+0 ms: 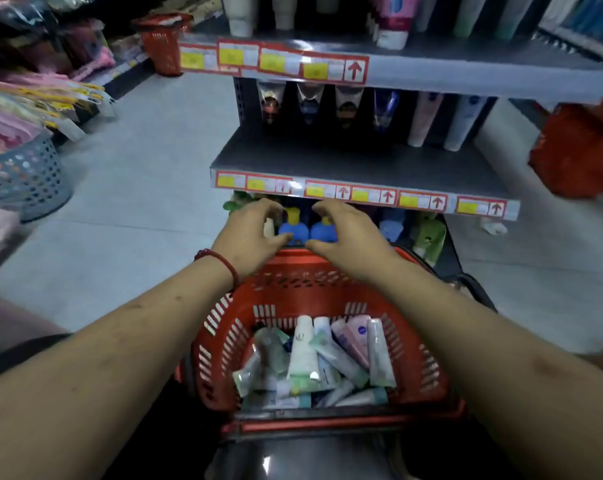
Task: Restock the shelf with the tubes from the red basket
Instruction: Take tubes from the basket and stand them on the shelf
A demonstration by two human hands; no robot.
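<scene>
A red basket [425, 372] sits low in front of me, filled with several tubes [314, 362] in white, green and pink, lying in a heap. Both arms reach over its far rim toward the shelf [362, 161]. My left hand [251, 233] and my right hand [341, 233] hover side by side, fingers curled and apart, holding nothing, just in front of two blue bottles [308, 230] with yellow caps on the lowest level. The middle shelf carries a row of upright tubes [425, 119] at its back, with bare grey board in front of them.
Price labels [362, 194] line the shelf edges. A second red basket [163, 43] stands far down the aisle on the left. A grey perforated bin [26, 181] with packaged goods is at the left. A red bag [577, 150] hangs at the right.
</scene>
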